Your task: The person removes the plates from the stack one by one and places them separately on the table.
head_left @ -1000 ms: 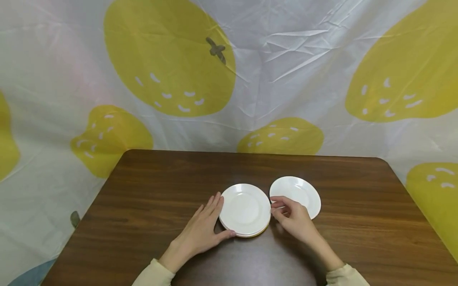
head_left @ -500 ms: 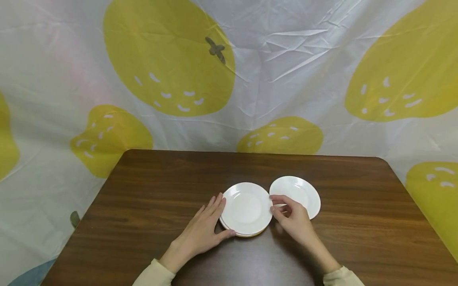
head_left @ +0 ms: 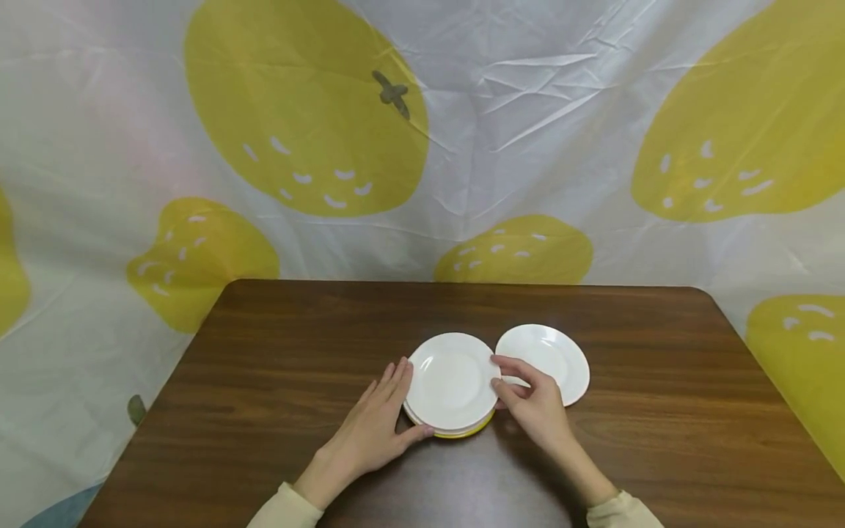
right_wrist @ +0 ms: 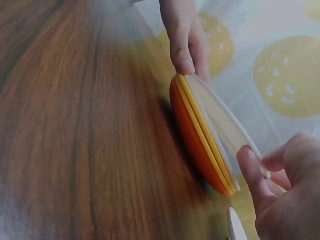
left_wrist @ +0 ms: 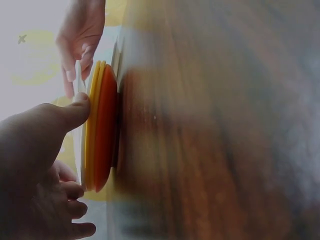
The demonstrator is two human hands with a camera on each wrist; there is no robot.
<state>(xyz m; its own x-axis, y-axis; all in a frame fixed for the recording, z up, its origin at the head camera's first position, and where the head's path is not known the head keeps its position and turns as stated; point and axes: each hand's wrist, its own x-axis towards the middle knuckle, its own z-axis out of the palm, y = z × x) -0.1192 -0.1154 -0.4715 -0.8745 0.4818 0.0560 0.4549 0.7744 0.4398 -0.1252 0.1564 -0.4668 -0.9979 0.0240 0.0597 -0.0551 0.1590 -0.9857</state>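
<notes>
A white plate (head_left: 455,381) tops a stack, its right side tilted up. My right hand (head_left: 538,407) pinches that raised rim between thumb and fingers. In the right wrist view a wedge of space separates it from a lower white plate (right_wrist: 237,186). Beneath come yellow plates (left_wrist: 91,140) and a deeper orange dish (left_wrist: 106,135) at the bottom. Along the stack's left rim lie the extended fingers of my left hand (head_left: 370,433), its thumb touching the front edge. Another white plate (head_left: 561,359) lies on the table to the right, partly behind my right hand.
The brown wooden table (head_left: 317,323) has rounded far corners. Right behind it hangs a white cloth (head_left: 462,169) printed with large yellow fruit. Pale sleeves (head_left: 287,506) cover both forearms.
My right hand has taken hold of the top white plate's right rim and raised it, so more yellow shows below. The left hand stays in place at the stack.
</notes>
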